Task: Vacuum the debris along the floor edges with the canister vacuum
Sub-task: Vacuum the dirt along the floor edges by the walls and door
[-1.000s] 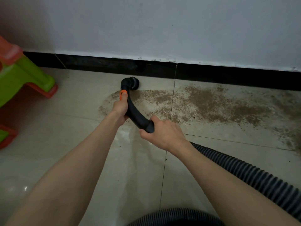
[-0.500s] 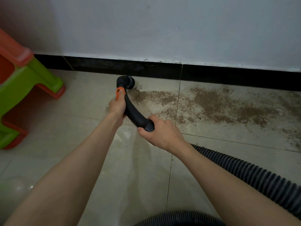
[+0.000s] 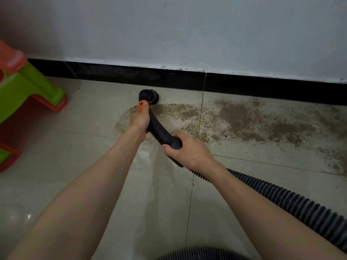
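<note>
A black curved vacuum handle (image 3: pixel 159 131) with an orange slider ends in a round brush nozzle (image 3: pixel 149 96) resting on the tile just short of the black baseboard (image 3: pixel 244 87). My left hand (image 3: pixel 139 120) grips the handle's front part, just behind the orange piece. My right hand (image 3: pixel 187 150) grips its rear end, where the ribbed black hose (image 3: pixel 281 197) begins. Brown gritty debris (image 3: pixel 244 119) is spread over the tiles to the right of the nozzle, reaching toward the right edge of the view.
A green and orange plastic stool (image 3: pixel 28 94) stands at the left by the wall. The hose runs off to the lower right, and another loop of it (image 3: pixel 202 255) lies at the bottom edge. A white wall rises above the baseboard.
The nozzle has stayed near the left end of the debris patch, by the baseboard, with small shifts. Both hands keep the same hold on the handle.
</note>
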